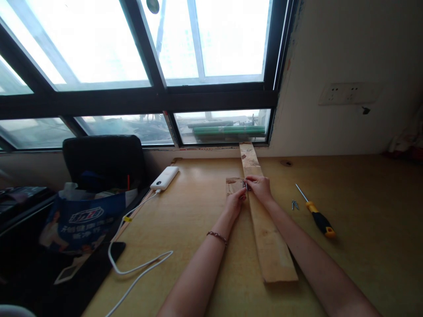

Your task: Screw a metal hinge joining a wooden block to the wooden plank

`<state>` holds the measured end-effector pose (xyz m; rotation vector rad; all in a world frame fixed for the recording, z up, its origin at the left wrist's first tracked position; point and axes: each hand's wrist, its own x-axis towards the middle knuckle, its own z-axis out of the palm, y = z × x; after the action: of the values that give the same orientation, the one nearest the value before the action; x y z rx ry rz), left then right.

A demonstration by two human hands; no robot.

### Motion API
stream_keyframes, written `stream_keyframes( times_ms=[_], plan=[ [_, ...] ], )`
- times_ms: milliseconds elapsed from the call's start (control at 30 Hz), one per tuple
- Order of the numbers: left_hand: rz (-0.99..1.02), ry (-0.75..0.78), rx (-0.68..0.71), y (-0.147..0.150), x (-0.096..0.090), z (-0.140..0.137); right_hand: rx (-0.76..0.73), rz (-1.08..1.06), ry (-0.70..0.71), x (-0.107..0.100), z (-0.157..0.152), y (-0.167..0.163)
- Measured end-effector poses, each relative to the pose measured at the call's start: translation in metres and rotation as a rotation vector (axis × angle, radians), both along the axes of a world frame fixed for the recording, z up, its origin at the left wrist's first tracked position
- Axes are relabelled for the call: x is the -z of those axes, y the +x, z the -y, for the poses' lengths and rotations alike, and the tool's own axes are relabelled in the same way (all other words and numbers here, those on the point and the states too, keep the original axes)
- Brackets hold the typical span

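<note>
A long narrow wooden board lies lengthwise on the table, its far end near the window. Against its left side sits a short wooden piece with dark bark-like marks. Where the two meet, my left hand and my right hand come together, fingers pinched on a small shiny metal piece. It is too small to name and partly covered by fingertips. My right hand rests over the long board; my left is just beside it, at the short piece's near edge.
To the right lie a few screws and a yellow-and-black screwdriver. A white power bank with a white cable is at the table's left edge. Beyond that edge stand a black chair and a blue bag.
</note>
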<state>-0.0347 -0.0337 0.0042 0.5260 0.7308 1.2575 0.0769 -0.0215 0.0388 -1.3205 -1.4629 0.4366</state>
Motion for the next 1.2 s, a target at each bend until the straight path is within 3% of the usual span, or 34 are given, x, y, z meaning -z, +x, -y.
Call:
stream_keyframes(
  times_ms=[533, 1200],
  plan=[
    [-0.015, 0.031, -0.008, 0.0007, 0.0000, 0.0002, -0.014, 0.175, 0.042, -0.0020, -0.0007, 0.0016],
    [-0.023, 0.038, -0.004, 0.0017, 0.0001, 0.0008, 0.046, 0.326, -0.028, 0.0004, -0.0040, 0.0036]
  ],
)
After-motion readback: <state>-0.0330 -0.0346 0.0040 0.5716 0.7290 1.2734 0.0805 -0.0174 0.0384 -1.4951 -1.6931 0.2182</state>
